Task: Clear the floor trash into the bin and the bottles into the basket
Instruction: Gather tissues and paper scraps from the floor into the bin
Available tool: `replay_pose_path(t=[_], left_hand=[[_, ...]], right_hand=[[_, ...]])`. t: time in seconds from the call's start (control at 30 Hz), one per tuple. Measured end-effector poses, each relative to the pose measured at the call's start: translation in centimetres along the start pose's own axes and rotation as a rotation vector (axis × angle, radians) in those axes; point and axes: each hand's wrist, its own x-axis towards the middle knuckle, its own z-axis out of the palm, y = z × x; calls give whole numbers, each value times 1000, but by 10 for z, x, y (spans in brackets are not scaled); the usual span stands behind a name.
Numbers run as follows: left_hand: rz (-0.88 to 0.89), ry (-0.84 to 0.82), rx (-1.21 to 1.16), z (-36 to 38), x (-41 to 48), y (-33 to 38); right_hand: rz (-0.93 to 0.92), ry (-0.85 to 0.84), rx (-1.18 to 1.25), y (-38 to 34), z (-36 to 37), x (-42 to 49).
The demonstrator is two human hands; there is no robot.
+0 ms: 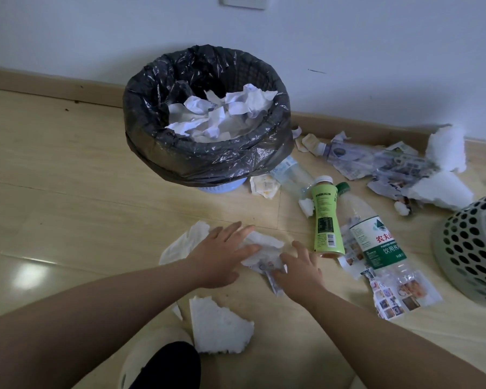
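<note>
While both hands lie on the floor trash, neither has closed on it. My left hand (222,255) has its fingers straight, laid flat across the crumpled tissue (264,245). My right hand (299,269) has its fingers spread and loosely bent, tips touching the tissue's right edge and a small wrapper (274,283). The black-lined bin (208,161) stands beyond, by the wall, holding crumpled paper. The green bottle (324,220) lies just right of my right hand, touching the clear bottle (373,237). The perforated basket (472,248) stands at far right.
</note>
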Motion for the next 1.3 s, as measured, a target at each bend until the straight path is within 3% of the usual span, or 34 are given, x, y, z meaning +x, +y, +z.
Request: replay_pose_path(t=[0.13, 0.23, 0.43, 0.6, 0.73, 0.83, 0.93, 1.0, 1.07, 1.17, 1.3], left_hand=[[-13, -251, 2, 6, 8, -6], [-77, -288, 3, 11, 4, -9], [-151, -270, -51, 23, -14, -2], [-172, -227, -65, 20, -19, -1], [-164, -243, -105, 22, -19, 0], [-130, -254, -150, 24, -21, -2], [-110, -262, -137, 31, -24, -6], [-93, -178, -130, 37, -28, -8], [-113, 14, -122, 39, -33, -11], [-312, 178, -84, 37, -40, -12], [-683, -27, -375, 48, -39, -21]], right_hand=[[-71, -72, -79, -2, 14, -11], [-101, -35, -118, -3, 25, -19], [-35, -50, -121, -2, 26, -16], [44, 71, 57, -4, 17, -11], [19, -19, 177, -15, 18, -10], [-95, -113, 8, -23, 26, -13], [-170, -106, -141, -30, 36, -17], [-177, -85, -157, -32, 38, -19], [-184, -79, -137, -31, 37, -20], [-155, -111, -90, -25, 35, -17], [-78, -156, -47, -16, 33, -10]])
